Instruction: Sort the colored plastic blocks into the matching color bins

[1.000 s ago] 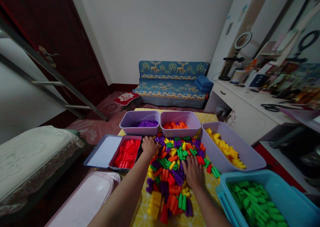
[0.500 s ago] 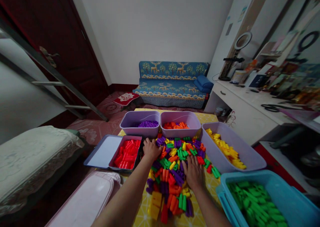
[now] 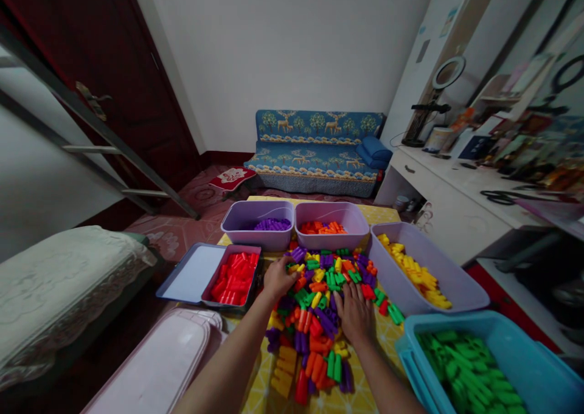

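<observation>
A mixed pile of plastic building blocks [image 3: 314, 323] in red, orange, yellow, green and purple lies on the table. At its left edge is my left hand [image 3: 276, 276], thumb and forefinger apart beside a small yellow block [image 3: 296, 269]; the other fingers are partly hidden. My right hand [image 3: 354, 312] rests palm down on the pile's right side, fingers stretched out, near green and red blocks, holding nothing visible. Left of the pile, a box [image 3: 253, 280] with its lid folded back holds red blocks [image 3: 235, 277].
Behind the pile stand a purple bin [image 3: 237, 234] of purple blocks and another bin [image 3: 310, 242] of orange ones. To the right are a bin [image 3: 465, 292] of yellow blocks and a turquoise bin [image 3: 529, 353] of green ones. Pale lids [image 3: 155, 365] lie front left.
My left hand has shifted slightly right, and its fingers now reach to the yellow block at the pile's edge. My right hand stays about where it was. The view has moved slightly.
</observation>
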`<act>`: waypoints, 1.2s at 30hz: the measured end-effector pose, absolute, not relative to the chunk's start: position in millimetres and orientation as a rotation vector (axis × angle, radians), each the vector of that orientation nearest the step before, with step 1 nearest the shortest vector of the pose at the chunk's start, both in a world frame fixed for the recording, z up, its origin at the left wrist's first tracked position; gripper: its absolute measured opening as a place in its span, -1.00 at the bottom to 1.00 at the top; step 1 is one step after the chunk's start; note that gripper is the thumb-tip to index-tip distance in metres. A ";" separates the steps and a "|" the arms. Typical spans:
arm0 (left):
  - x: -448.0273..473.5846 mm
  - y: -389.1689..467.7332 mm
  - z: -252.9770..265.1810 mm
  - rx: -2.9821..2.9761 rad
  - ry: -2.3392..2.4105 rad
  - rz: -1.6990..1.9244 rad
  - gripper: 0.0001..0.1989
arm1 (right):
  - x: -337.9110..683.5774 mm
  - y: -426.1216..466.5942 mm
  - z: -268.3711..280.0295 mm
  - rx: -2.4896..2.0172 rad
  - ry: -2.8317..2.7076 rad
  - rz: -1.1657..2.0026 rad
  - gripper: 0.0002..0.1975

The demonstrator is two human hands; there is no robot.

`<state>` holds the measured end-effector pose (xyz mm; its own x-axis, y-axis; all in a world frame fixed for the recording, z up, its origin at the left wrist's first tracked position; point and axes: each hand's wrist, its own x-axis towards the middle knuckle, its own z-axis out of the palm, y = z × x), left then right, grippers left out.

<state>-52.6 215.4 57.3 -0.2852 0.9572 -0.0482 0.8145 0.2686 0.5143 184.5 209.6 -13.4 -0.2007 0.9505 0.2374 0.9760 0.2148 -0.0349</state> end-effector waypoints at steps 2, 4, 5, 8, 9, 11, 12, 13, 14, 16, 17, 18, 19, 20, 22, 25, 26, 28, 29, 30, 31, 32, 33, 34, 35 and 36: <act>-50.1 212.5 60.4 1.666 2.137 0.616 -0.60 | 185.2 210.0 -15.2 -1.823 -2.280 -0.190 -0.48; -45.0 210.1 64.0 1.748 2.073 0.643 -0.61 | 186.0 210.5 -17.3 -1.806 -2.279 -0.207 -0.48; -41.5 208.7 66.1 1.802 2.033 0.641 -0.61 | 186.4 210.8 -18.3 -1.800 -2.277 -0.217 -0.48; -29.0 202.5 74.4 2.000 1.895 0.598 -0.64 | 186.9 211.6 -20.1 -1.796 -2.277 -0.228 -0.47; -24.6 199.9 77.8 2.064 1.846 0.580 -0.65 | 187.1 211.8 -20.3 -1.797 -2.281 -0.225 -0.47; -16.4 194.8 84.9 2.172 1.709 0.557 -0.68 | 187.7 212.2 -20.7 -1.804 -2.293 -0.218 -0.48; -12.9 193.0 88.0 2.209 1.610 0.561 -0.68 | 188.2 212.4 -21.2 -1.805 -2.298 -0.218 -0.49; -10.1 192.0 90.3 2.230 1.493 0.581 -0.68 | 189.0 212.4 -21.9 -1.801 -2.301 -0.223 -0.50; -8.0 192.1 91.5 2.234 1.378 0.624 -0.67 | 189.8 212.4 -22.8 -1.791 -2.300 -0.231 -0.51; -6.9 196.4 90.1 2.191 1.253 0.770 -0.65 | 191.3 212.3 -25.2 -1.755 -2.286 -0.267 -0.53; -7.8 200.5 87.2 2.152 1.274 0.858 -0.65 | 191.8 212.2 -26.4 -1.729 -2.274 -0.297 -0.54; -9.8 205.7 83.1 2.105 1.349 0.938 -0.65 | 192.2 212.0 -27.5 -1.705 -2.261 -0.333 -0.54; -12.5 211.6 78.1 2.052 1.460 0.996 -0.64 | 192.3 211.9 -28.4 -1.683 -2.246 -0.374 -0.54; -15.8 217.7 72.5 2.005 1.568 1.019 -0.63 | 192.2 211.7 -29.0 -1.663 -2.231 -0.415 -0.55; -22.6 228.9 61.3 1.969 1.690 0.968 -0.54 | 191.8 211.6 -29.7 -1.631 -2.205 -0.483 -0.55; -29.1 237.8 49.8 2.052 1.693 0.788 -0.45 | 191.3 211.9 -30.0 -1.593 -2.181 -0.543 -0.56; -29.6 238.3 47.9 2.083 1.692 0.737 -0.48 | 191.3 212.1 -30.0 -1.582 -2.176 -0.553 -0.56; -28.3 236.8 46.1 2.122 1.703 0.679 -0.54 | 191.2 212.5 -30.1 -1.568 -2.173 -0.561 -0.58; -27.0 235.3 45.8 2.135 1.704 0.676 -0.56 | 191.1 212.6 -30.1 -1.568 -2.172 -0.564 -0.58; -25.5 233.6 45.6 2.144 1.702 0.688 -0.57 | 191.0 212.8 -29.9 -1.570 -2.175 -0.566 -0.58; -24.0 231.9 45.3 2.149 1.698 0.712 -0.57 | 190.9 212.9 -29.6 -1.573 -2.178 -0.567 -0.58; -22.8 230.4 44.8 2.149 1.692 0.739 -0.57 | 191.0 213.1 -29.2 -1.575 -2.182 -0.568 -0.58; -21.9 229.0 44.1 2.145 1.689 0.767 -0.57 | 191.1 213.2 -28.7 -1.576 -2.185 -0.566 -0.58; -21.4 227.7 43.2 2.135 1.693 0.792 -0.58 | 191.4 213.3 -28.3 -1.575 -2.188 -0.563 -0.58; -21.4 226.6 42.3 2.121 1.702 0.812 -0.60 | 191.7 213.4 -27.8 -1.570 -2.193 -0.559 -0.58; -21.7 225.6 41.4 2.101 1.713 0.826 -0.62 | 192.2 213.5 -27.6 -1.567 -2.195 -0.557 -0.58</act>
<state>-21.7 225.6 41.4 0.1203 0.9635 0.2393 0.7871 -0.2395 0.5684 192.2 213.5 -27.6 -0.3022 0.7966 0.5235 0.9499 0.2977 0.0954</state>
